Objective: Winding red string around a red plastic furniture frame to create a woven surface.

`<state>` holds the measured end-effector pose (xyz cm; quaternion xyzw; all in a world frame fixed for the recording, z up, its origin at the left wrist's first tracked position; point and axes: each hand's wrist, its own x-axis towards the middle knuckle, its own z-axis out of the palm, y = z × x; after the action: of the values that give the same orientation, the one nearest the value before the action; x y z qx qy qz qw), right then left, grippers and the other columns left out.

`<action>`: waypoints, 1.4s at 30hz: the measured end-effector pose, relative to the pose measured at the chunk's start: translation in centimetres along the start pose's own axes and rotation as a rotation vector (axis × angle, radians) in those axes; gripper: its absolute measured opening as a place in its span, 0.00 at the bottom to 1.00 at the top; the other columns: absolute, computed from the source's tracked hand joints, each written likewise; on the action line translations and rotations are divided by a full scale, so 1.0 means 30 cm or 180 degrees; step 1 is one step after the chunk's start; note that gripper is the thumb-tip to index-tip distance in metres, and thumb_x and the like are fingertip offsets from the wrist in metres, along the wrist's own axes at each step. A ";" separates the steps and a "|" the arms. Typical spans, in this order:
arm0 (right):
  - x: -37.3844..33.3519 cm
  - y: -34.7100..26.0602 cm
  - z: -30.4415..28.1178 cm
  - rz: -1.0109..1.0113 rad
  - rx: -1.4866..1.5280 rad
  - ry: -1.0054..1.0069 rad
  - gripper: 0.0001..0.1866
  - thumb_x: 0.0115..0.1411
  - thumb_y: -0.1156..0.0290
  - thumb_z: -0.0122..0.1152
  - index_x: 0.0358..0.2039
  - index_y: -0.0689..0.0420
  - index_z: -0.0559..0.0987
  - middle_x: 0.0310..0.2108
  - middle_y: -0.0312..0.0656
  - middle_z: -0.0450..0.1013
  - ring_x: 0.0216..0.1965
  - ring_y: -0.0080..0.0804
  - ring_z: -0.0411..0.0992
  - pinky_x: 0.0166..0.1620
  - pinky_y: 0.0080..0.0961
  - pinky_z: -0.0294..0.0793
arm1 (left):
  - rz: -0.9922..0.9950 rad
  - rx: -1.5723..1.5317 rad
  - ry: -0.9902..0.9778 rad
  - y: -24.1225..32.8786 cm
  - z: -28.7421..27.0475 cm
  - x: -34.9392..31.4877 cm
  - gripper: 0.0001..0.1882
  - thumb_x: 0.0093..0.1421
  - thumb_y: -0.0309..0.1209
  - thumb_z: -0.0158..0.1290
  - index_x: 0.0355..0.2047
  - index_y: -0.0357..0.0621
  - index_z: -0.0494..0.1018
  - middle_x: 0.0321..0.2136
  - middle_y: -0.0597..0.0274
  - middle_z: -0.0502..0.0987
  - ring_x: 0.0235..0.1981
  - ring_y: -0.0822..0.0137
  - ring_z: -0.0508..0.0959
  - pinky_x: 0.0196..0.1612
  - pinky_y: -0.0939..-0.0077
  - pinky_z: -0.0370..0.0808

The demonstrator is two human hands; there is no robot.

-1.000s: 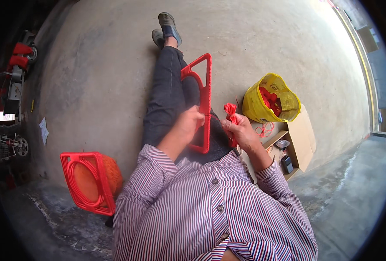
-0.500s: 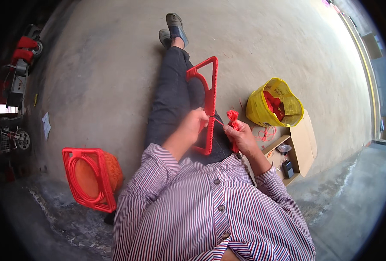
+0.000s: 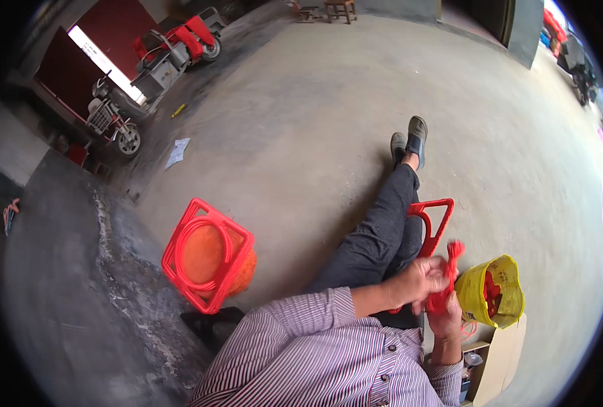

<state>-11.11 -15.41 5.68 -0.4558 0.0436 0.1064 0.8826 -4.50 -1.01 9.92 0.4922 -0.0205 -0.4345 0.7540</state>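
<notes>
Over the person's lap, two bare hands meet in front of the striped shirt (image 3: 328, 339). The right hand (image 3: 444, 319) is closed around the lower part of a red bundle (image 3: 455, 249), which looks like gathered cord. The left hand (image 3: 420, 279) has its fingers curled just beside this bundle; they are blurred, so I cannot tell whether they grip it or a strand of it.

Just beyond the hands, a red frame (image 3: 442, 229) stands tilted against the dark trousers (image 3: 369, 241), its lower part hidden behind the hands and the bundle. The bars which I can see are red all along; by my judgement this part is done. The hidden part I cannot judge, and the bundle is not used up, so some work seems to be left.

On the right side, near the hand, there is a yellow bag (image 3: 474, 293) with red material inside, and beside it an open cardboard box (image 3: 506, 353). On the left, a second red frame (image 3: 232, 277) leans on an orange, rough-looking seat (image 3: 248, 273); it looks complete from here.

Farther away are the shoes (image 3: 417, 139), a paper (image 3: 178, 153) on the floor, and a red three-wheeler (image 3: 172, 57).
</notes>
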 end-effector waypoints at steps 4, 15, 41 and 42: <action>-0.013 -0.008 -0.117 0.0312 0.0327 -0.1012 0.32 0.60 0.47 0.53 0.55 0.61 0.67 0.16 0.31 0.60 0.13 0.17 0.52 0.18 0.17 0.52 | 0.1134 -0.1966 -0.0038 0.064 -0.183 0.040 0.09 0.66 0.32 0.48 0.42 0.42 0.70 0.31 0.59 0.76 0.33 0.65 0.78 0.38 0.69 0.77; 0.074 0.038 -0.190 0.0526 -0.0342 0.0512 0.15 0.59 0.64 0.56 0.19 0.59 0.74 0.10 0.28 0.58 0.10 0.14 0.49 0.15 0.16 0.44 | 0.2082 -0.2366 0.0722 0.070 -0.406 -0.021 0.09 0.65 0.31 0.48 0.44 0.45 0.71 0.35 0.62 0.76 0.35 0.66 0.77 0.42 0.65 0.76; 0.175 0.028 -0.268 0.0340 -0.1711 0.0518 0.07 0.55 0.69 0.58 0.29 0.59 0.79 0.37 0.37 0.74 0.36 0.20 0.69 0.38 0.17 0.67 | 0.2356 0.3687 0.1307 -0.182 -0.285 0.125 0.09 0.44 0.18 0.57 0.25 0.40 0.69 0.31 0.55 0.70 0.36 0.56 0.73 0.40 0.69 0.71; 0.165 -0.001 -0.299 -0.0178 -0.1653 0.0897 0.07 0.55 0.70 0.57 0.28 0.60 0.79 0.44 0.41 0.73 0.41 0.22 0.70 0.41 0.18 0.67 | 0.1897 0.3229 0.1418 -0.198 -0.308 0.144 0.09 0.46 0.20 0.56 0.30 0.39 0.71 0.34 0.57 0.71 0.38 0.61 0.73 0.42 0.71 0.71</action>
<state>-6.12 -21.99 -0.37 -0.6777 0.1244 0.0254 0.7243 -1.34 1.95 -1.06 0.8405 -0.2028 -0.0289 0.5015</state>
